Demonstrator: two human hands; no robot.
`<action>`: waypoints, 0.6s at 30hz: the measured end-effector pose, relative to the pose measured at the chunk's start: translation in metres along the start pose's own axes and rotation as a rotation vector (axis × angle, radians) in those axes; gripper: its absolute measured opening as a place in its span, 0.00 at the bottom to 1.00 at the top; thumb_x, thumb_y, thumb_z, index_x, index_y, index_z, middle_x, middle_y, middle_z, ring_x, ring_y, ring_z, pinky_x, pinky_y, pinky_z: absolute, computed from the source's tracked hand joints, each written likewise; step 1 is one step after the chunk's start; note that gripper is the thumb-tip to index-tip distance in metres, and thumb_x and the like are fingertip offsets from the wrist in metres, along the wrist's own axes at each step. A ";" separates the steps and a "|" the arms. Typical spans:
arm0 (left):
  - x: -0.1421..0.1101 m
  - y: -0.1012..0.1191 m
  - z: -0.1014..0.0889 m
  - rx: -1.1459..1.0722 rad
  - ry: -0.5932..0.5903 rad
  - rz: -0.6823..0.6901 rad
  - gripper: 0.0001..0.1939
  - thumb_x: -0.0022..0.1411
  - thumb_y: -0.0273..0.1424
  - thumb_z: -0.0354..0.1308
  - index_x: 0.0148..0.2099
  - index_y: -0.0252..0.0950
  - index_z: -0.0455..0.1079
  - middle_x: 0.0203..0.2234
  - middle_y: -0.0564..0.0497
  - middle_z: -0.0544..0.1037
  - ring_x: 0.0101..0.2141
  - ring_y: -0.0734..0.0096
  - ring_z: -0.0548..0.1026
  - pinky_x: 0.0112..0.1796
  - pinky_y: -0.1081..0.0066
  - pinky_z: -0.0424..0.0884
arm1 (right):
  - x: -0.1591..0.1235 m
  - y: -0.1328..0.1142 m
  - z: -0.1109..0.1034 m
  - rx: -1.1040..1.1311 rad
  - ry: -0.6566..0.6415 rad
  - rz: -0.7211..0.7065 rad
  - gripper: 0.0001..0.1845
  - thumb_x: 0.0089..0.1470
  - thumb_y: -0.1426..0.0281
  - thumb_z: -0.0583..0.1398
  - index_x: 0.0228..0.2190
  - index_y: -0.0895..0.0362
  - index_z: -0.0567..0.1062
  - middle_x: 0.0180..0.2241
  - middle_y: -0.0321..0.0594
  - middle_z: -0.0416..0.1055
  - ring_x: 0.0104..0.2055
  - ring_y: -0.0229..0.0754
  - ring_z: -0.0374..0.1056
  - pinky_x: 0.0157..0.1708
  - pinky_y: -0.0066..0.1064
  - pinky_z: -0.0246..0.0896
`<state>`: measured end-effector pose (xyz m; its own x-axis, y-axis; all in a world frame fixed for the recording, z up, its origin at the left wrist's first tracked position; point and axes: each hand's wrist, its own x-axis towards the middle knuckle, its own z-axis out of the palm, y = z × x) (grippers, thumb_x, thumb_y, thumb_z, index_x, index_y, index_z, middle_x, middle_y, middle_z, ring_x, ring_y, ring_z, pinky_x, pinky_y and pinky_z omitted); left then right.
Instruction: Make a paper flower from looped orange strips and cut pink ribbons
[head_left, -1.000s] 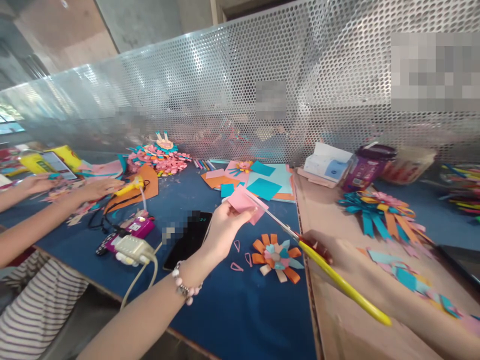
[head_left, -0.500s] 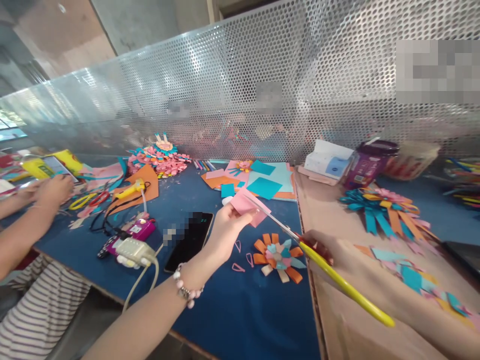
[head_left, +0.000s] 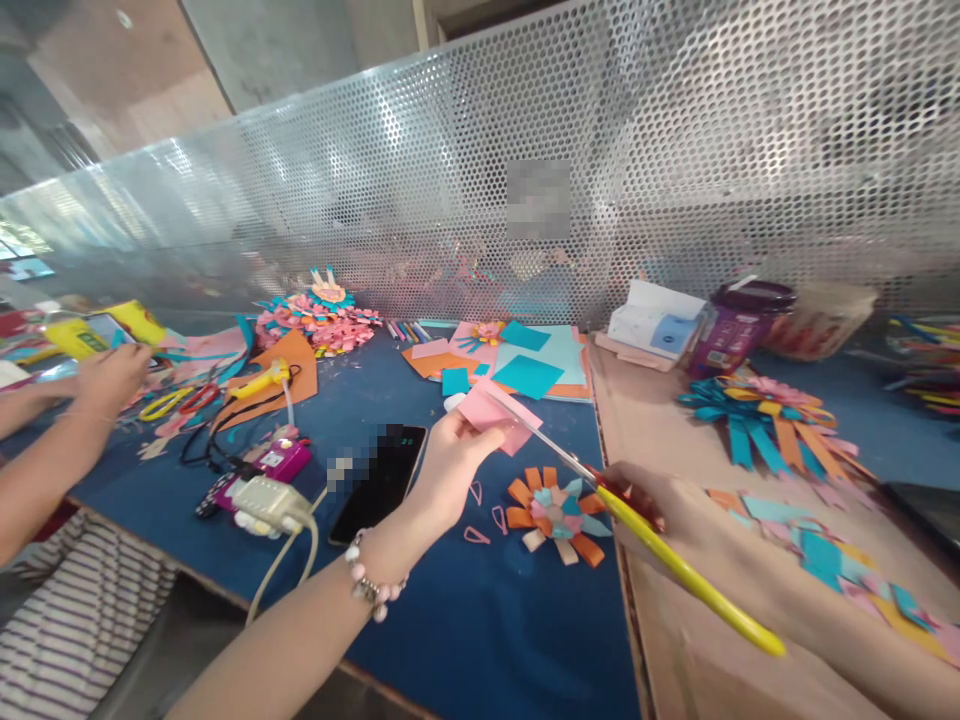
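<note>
My left hand [head_left: 450, 465] is closed on a folded pink paper [head_left: 491, 412], held up above the blue table. My right hand [head_left: 646, 500] grips yellow-handled scissors [head_left: 600, 485]; their blades reach into the pink paper's edge. Below them lies a paper flower [head_left: 556, 513] with orange and teal petals, and small pink paper loops [head_left: 475, 534] rest beside it. A beaded bracelet sits on my left wrist.
A black phone [head_left: 379, 480], a white power adapter [head_left: 262, 498] with its cable and a yellow glue gun [head_left: 259, 379] lie to the left. Another person's hands [head_left: 105, 375] work at far left. Coloured paper sheets [head_left: 528, 370], a tissue box [head_left: 656, 322], a jar [head_left: 739, 325] and a perforated metal screen [head_left: 600, 150] stand behind.
The scissor blades have slid a little further along the pink paper. The person at left pulled both hands back toward the yellow box.
</note>
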<state>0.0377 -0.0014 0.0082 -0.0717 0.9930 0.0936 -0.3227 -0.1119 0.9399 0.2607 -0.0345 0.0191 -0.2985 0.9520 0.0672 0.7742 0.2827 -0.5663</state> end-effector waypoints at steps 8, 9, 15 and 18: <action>0.000 0.000 0.001 -0.038 0.000 -0.006 0.12 0.48 0.27 0.67 0.38 0.32 0.75 0.35 0.47 0.79 0.38 0.69 0.75 0.43 0.70 0.69 | 0.000 -0.001 -0.001 0.008 -0.063 0.001 0.12 0.53 0.63 0.55 0.37 0.54 0.74 0.25 0.37 0.74 0.24 0.38 0.68 0.23 0.26 0.55; 0.000 0.000 0.002 -0.046 -0.008 -0.006 0.12 0.48 0.27 0.67 0.38 0.32 0.75 0.35 0.48 0.79 0.38 0.69 0.75 0.43 0.71 0.69 | 0.000 -0.002 -0.001 0.008 -0.064 -0.001 0.12 0.53 0.63 0.55 0.36 0.54 0.74 0.25 0.37 0.74 0.24 0.38 0.68 0.23 0.26 0.55; -0.004 0.004 0.005 -0.093 -0.025 -0.015 0.12 0.48 0.27 0.67 0.37 0.31 0.75 0.35 0.48 0.78 0.36 0.71 0.75 0.41 0.72 0.68 | 0.000 -0.004 -0.003 0.024 -0.074 0.011 0.12 0.53 0.61 0.56 0.35 0.54 0.74 0.25 0.37 0.75 0.25 0.38 0.68 0.22 0.26 0.55; -0.005 0.005 0.006 -0.118 -0.023 -0.024 0.11 0.48 0.26 0.67 0.36 0.31 0.74 0.34 0.48 0.78 0.35 0.72 0.75 0.41 0.72 0.69 | 0.000 -0.005 -0.003 0.025 -0.078 0.018 0.14 0.54 0.58 0.56 0.35 0.54 0.74 0.24 0.36 0.74 0.24 0.39 0.68 0.22 0.26 0.55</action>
<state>0.0418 -0.0064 0.0145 -0.0410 0.9959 0.0806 -0.4329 -0.0904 0.8969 0.2586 -0.0359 0.0241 -0.3281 0.9446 -0.0063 0.7656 0.2620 -0.5876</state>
